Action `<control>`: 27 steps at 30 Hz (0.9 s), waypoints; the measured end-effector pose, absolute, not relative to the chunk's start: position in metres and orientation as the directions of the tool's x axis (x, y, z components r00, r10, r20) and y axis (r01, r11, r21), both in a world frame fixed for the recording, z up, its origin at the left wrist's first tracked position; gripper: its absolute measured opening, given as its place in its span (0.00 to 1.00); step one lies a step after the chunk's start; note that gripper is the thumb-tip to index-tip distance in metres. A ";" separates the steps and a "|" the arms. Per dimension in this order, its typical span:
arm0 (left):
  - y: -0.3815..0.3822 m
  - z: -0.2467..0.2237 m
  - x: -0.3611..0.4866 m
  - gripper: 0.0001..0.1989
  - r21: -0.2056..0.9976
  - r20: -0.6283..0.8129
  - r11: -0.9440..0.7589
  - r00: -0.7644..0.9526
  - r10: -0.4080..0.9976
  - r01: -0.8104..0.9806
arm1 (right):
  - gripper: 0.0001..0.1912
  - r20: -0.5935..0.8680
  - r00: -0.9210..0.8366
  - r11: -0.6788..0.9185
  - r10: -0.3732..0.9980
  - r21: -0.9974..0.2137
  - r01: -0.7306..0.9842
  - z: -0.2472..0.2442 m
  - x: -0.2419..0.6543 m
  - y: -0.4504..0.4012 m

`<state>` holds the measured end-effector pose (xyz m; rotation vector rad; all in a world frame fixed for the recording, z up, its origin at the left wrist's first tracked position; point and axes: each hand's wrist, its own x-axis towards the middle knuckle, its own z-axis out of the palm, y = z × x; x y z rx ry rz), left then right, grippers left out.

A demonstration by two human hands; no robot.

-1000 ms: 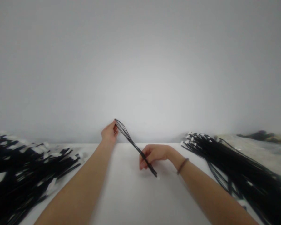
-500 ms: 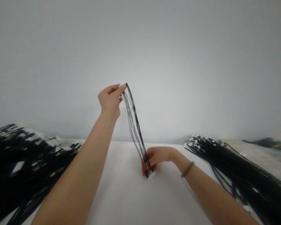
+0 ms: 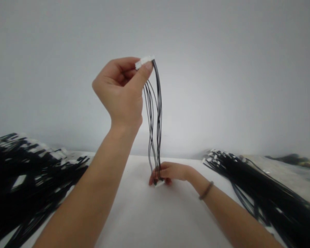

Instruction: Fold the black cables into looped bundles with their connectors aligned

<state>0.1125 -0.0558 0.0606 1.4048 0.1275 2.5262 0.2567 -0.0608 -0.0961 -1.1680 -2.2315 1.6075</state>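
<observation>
A bundle of thin black wires (image 3: pixel 154 117) hangs almost upright in front of me, with a white multi-pin connector (image 3: pixel 144 62) at its top end. My left hand (image 3: pixel 120 91) is raised and pinches that connector between thumb and fingers. My right hand (image 3: pixel 170 172) rests low on the white table (image 3: pixel 155 213), its fingers around the bundle's lower end. A second white connector (image 3: pixel 159 183) shows there, partly hidden by those fingers. The wires bow apart slightly between the two ends.
Large heaps of similar black wire harnesses with white connectors lie to the left (image 3: pixel 23 172) and right (image 3: pixel 263 186) of the table. A pale surface with a dark object (image 3: pixel 289 159) lies at far right. A plain grey wall rises behind.
My left hand has risen well above the table, drawing the bundle up and straight to nearly vertical. Its white connector now shows at the top. My right hand stays low at the lower end.
</observation>
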 end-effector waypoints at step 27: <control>-0.073 0.054 0.128 0.08 0.215 0.894 -0.962 -0.364 0.263 -0.167 | 0.16 -0.219 -0.656 -0.074 0.722 -0.967 0.242 -0.118 0.262 -0.049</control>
